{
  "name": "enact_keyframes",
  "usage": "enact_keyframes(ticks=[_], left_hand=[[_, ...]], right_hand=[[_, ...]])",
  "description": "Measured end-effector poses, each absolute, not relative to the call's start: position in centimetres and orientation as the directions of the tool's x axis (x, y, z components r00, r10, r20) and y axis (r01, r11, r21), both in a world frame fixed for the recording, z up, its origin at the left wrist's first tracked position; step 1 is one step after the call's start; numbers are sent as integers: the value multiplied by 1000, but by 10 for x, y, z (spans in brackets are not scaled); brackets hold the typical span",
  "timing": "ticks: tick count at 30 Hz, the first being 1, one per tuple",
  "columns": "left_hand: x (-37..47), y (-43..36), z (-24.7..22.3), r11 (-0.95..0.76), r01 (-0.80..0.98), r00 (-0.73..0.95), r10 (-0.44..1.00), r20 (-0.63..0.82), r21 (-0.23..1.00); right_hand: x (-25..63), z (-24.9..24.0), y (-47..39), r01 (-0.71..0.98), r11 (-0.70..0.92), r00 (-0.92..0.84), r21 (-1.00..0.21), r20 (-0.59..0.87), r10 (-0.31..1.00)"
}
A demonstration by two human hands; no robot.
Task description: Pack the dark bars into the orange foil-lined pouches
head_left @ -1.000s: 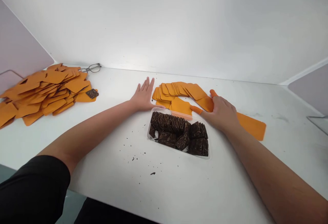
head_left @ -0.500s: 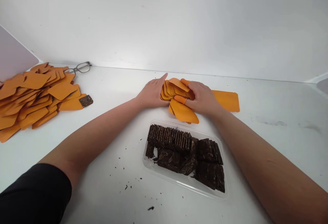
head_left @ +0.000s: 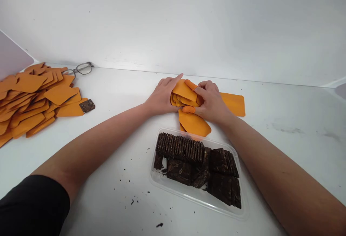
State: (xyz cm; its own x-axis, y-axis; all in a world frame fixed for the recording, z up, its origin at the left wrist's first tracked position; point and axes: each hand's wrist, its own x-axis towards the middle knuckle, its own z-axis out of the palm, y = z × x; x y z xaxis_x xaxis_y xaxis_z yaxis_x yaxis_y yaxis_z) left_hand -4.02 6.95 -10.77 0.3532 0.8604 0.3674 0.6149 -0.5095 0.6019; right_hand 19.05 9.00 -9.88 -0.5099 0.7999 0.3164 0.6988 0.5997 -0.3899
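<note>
A bunch of small orange paper packets (head_left: 184,91) stands between my two hands, just behind the plastic box. My left hand (head_left: 163,97) is cupped round the bunch's left side, with one finger stretched up and forward. From the right, my right hand (head_left: 213,101) pinches the packets; orange finger covers sit on its thumb and forefinger. Some orange packets (head_left: 196,123) lie loose below the fingers, partly over the box's far rim. A longer orange packet (head_left: 233,104) lies flat behind my right hand. What the inner fingers touch is partly hidden.
A clear plastic box (head_left: 178,192) holds dark brown pressed square pieces (head_left: 178,171). To the left is a big heap of orange packets (head_left: 29,102), with one dark square (head_left: 87,106) at its edge and eyeglasses (head_left: 84,68) behind. Dark crumbs (head_left: 159,225) dot the white table. A white wall (head_left: 173,23) rises behind.
The top packet in the bunch has tilted up and left under my right fingers, and the right hand has drawn its fingers in. The view has shifted slightly.
</note>
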Motion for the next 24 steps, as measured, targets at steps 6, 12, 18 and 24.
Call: enact_keyframes(ticks=[6, 12, 18, 24], left_hand=[[-39, 64, -108, -568, 622, 325, 813, 483, 538], [-40, 62, -106, -612, 608, 368, 782, 504, 506], [-43, 54, -103, -724, 560, 461, 676, 574, 402], [-44, 60, -107, -679, 465, 230, 713, 663, 568]], right_hand=[[186, -100, 85, 654, 612, -508, -445, 341, 791], [186, -96, 82, 629, 527, -416, -572, 325, 849], [189, -96, 79, 526, 491, -365, -694, 337, 868], [189, -92, 72, 526, 522, -266, -672, 453, 851]])
